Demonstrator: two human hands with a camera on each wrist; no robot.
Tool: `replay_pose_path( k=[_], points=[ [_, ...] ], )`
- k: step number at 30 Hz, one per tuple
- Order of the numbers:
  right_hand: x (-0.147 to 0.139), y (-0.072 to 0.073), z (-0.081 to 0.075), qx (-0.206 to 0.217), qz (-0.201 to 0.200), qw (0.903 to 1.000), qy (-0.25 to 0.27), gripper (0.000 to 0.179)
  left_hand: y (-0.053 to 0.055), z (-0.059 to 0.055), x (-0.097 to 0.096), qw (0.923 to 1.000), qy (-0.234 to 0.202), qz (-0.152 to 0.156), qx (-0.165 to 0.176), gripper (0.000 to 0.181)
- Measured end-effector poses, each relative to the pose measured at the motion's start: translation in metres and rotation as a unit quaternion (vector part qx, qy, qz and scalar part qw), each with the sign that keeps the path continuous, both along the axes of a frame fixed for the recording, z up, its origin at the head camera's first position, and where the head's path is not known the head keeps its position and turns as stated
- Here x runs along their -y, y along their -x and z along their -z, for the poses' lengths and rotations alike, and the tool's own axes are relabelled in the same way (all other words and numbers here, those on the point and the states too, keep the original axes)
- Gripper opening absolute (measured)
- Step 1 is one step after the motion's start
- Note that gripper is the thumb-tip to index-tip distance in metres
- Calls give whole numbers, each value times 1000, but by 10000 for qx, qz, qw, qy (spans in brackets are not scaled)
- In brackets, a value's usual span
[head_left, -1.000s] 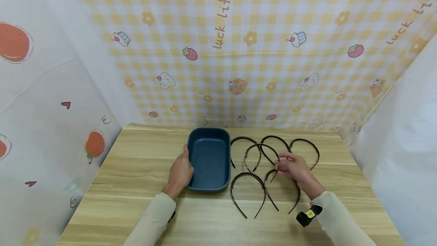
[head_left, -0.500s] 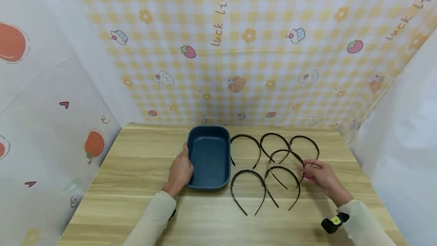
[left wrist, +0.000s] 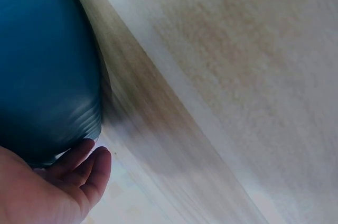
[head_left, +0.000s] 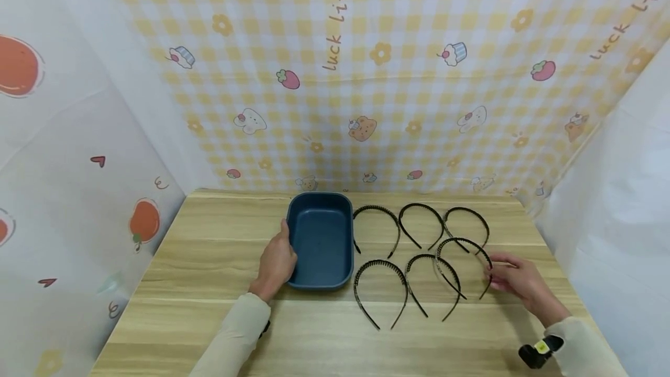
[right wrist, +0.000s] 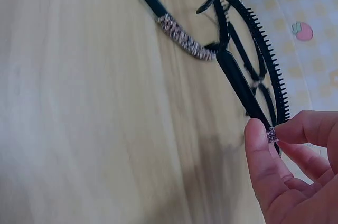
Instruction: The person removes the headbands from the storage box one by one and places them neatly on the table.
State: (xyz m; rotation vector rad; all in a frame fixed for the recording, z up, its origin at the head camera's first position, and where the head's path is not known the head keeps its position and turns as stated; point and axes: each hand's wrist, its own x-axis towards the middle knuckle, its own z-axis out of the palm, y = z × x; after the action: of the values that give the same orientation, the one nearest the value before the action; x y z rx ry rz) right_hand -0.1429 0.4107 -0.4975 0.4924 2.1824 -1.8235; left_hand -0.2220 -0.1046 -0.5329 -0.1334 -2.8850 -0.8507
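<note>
My right hand (head_left: 515,281) pinches one side of a thin black toothed headband (head_left: 466,241) between thumb and fingers. A glittery patch shows on its band right at the fingertips in the right wrist view. The held headband overlaps the headband (head_left: 431,258) to its left and the back right headband (head_left: 466,210) in the head view. My left hand (head_left: 276,263) holds the left side of a dark blue rectangular box (head_left: 320,243), thumb along the rim. In the left wrist view its fingers bend around the lower end of the box wall (left wrist: 47,65).
Other black headbands lie right of the box: one beside its back half (head_left: 376,208), one at the back middle (head_left: 420,206) and one in the front row (head_left: 379,263). The wooden table (head_left: 209,237) meets a patterned cloth wall (head_left: 314,109) behind.
My right hand has carried the pinched headband to the right and toward the front, from over the middle headbands to the right end of the front row. My left hand stays on the box.
</note>
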Motion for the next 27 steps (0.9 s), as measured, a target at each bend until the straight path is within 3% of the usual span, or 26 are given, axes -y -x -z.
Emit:
replay_pose_path(
  k=[11,27],
  points=[
    [-25,-12,5,180,209,9996,-12,18,-1,1,0,10000,-54,10,-8,61],
    [-50,-25,11,374,283,9986,-231,30,1,0,-1,10000,-46,6,46,63]
  ],
)
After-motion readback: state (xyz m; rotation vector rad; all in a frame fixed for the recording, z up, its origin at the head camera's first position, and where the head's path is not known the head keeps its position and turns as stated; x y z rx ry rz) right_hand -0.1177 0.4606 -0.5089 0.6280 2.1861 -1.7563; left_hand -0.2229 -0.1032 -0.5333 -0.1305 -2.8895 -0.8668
